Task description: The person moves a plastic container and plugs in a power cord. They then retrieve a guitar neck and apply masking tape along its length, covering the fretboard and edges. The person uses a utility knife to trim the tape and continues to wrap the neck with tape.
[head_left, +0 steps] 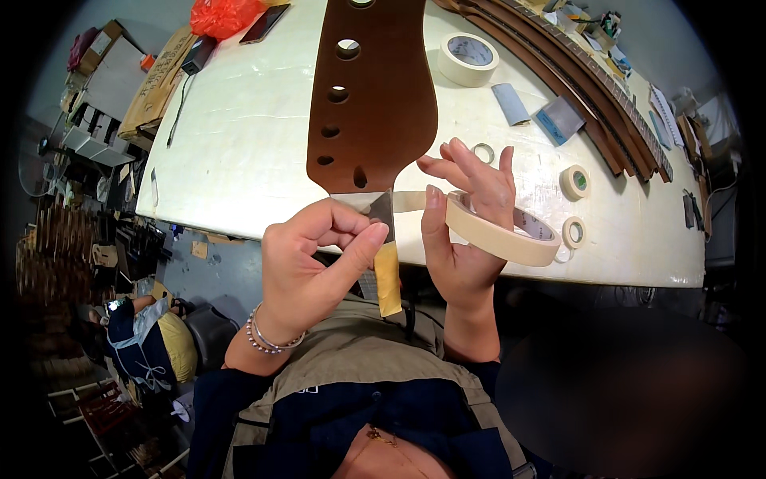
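Observation:
A brown guitar headstock (pixel 369 96) with a column of round holes extends over the table toward me. Between thumb and fingers, my left hand (pixel 315 255) pinches a blade (pixel 384 211) with a yellow wrapped handle (pixel 388 279). The blade lies against the narrow end of the headstock, where a pale strip (pixel 355 201) crosses the neck. My right hand (pixel 471 215) carries a roll of masking tape (pixel 511 237) looped around its fingers, some of them spread. From the roll, a length of tape (pixel 412 200) runs left to the neck, behind my right thumb.
More tape rolls (pixel 467 60) (pixel 575 183) (pixel 574 232) rest on the white table (pixel 231 152). A grey-blue pad (pixel 511 104) and small box (pixel 559 121) lie nearby. Long guitar necks (pixel 574 88) line the right side. A phone (pixel 264 24) and red bag (pixel 225 16) sit at the far left. Another person (pixel 152 343) sits at left.

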A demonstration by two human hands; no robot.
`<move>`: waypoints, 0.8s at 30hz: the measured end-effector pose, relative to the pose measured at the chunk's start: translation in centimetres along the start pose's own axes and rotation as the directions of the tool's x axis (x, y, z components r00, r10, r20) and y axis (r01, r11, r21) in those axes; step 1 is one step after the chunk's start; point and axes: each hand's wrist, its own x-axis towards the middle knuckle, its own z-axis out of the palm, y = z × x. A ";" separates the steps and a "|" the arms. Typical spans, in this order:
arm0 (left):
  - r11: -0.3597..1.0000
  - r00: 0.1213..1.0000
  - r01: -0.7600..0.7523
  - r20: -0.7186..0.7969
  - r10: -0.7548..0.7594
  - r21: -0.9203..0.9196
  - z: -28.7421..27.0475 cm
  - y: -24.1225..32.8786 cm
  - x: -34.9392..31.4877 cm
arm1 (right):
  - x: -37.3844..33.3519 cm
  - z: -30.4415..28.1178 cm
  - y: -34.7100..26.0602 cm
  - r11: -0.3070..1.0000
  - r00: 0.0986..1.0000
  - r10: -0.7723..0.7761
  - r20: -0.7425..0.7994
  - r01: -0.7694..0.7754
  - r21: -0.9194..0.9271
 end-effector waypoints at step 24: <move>0.996 0.999 -0.030 -0.030 0.033 0.080 0.4 0.4 0.0 | 0.1 -0.4 -1.0 0.999 0.999 -0.044 -0.019 0.044 -0.001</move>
